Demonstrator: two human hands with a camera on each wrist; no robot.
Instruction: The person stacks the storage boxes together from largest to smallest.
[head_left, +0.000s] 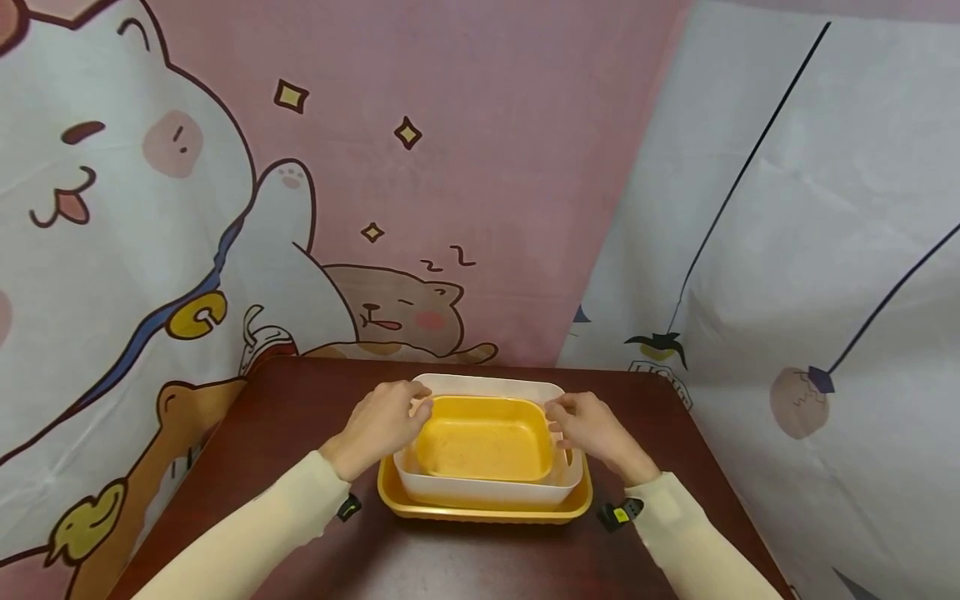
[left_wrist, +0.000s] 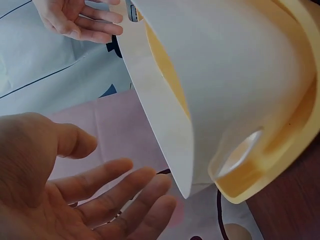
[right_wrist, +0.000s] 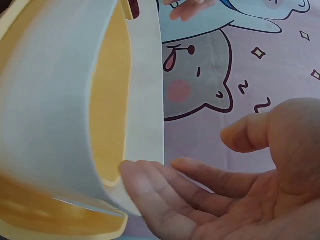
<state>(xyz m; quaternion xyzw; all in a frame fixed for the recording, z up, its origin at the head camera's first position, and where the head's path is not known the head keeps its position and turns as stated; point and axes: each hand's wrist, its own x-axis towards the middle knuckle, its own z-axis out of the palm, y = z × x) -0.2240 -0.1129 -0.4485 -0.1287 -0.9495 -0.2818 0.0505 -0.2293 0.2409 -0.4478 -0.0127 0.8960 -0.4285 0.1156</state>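
Three plastic bins sit nested on the table. Outermost is a large yellow bin [head_left: 480,514]; inside it stands a white bin [head_left: 480,493] with oval handle holes in its ends, and within that lies a smaller yellow bin [head_left: 487,450]. My left hand [head_left: 386,421] is at the white bin's left end, fingers relaxed and slightly bent, holding nothing. At the opposite end, my right hand [head_left: 596,429] is held with loose fingers and nothing in its grasp. Its fingertips [right_wrist: 137,175] overlap the white bin's rim in the right wrist view, while the left wrist view shows a gap beside the left fingers.
The bins stand on a dark red-brown table [head_left: 300,417], near the middle. Behind the table hangs a pink cloth [head_left: 510,208] printed with cartoon cats, and pale cloth [head_left: 787,250] covers the right side. Dark devices are strapped at both wrists.
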